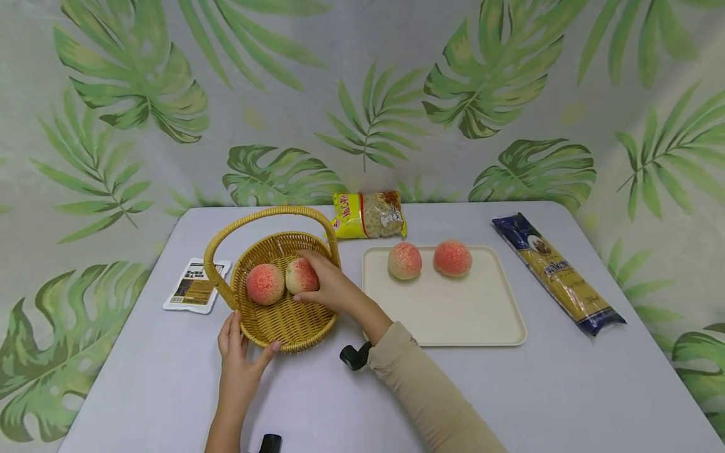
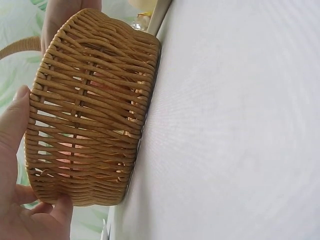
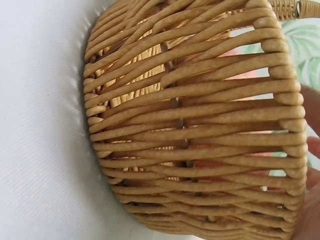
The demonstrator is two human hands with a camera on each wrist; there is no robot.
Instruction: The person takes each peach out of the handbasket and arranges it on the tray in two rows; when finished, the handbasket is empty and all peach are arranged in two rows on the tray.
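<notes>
A woven wicker basket (image 1: 283,327) with an arched handle stands on the table, left of centre in the head view. My left hand (image 1: 240,365) holds its near left rim, fingers on the outer side near the handle's foot, as the left wrist view also shows. Inside the basket, my right hand (image 1: 334,289) grips a pink and cream peach (image 1: 300,277) between thumb and fingers. Another peach (image 1: 265,284) lies just left of it in the basket. In the right wrist view the basket wall (image 3: 200,120) hides most of the right hand and the fruit.
Right of the basket, a cream tray (image 1: 447,314) bears two peaches, one paler (image 1: 404,261) and one redder (image 1: 453,258). Behind sits a yellow food bag (image 1: 368,215). A white packet (image 1: 195,286) lies left, a long blue and gold pasta packet (image 1: 557,274) far right.
</notes>
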